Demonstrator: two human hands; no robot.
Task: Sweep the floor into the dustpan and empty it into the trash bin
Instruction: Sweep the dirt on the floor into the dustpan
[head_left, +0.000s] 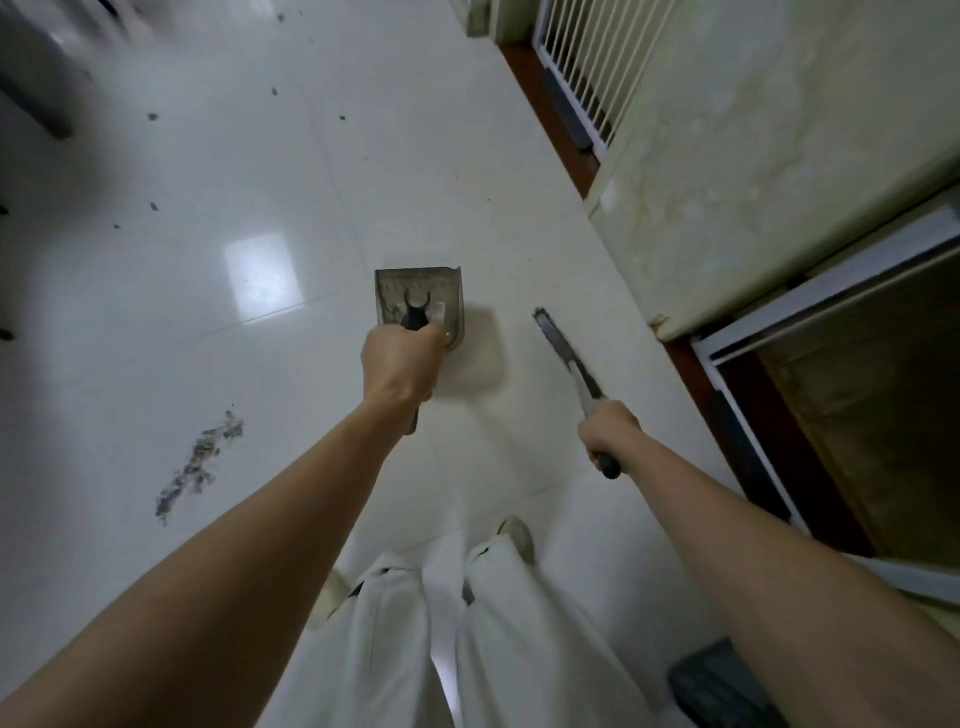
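The small grey square-mouthed dustpan (418, 304) hangs above the glossy white tiled floor (218, 171), its open pan facing up toward the camera; inside it lie a few pale scraps and some dark bits against the back wall, too small to identify, and no lettering can be read on it. The left hand (402, 364) holds it by its black handle, fingers curled tight round the grip. The right hand (608, 434) grips the dark handle of a slim hand brush (569, 358), fingers closed round it, the brush head pointing forward and away from the body, well apart from the dustpan and off the floor. To the left of the left forearm a streak of grey swept debris (200, 465) lies on the tiles, with scattered dark specks (153, 117) farther ahead. White trousers (395, 634) and pale shoes (517, 535) show below. At the right stand a stained cream wall panel (779, 156), a white barred gate (592, 57) and a white-framed doorway (831, 291).
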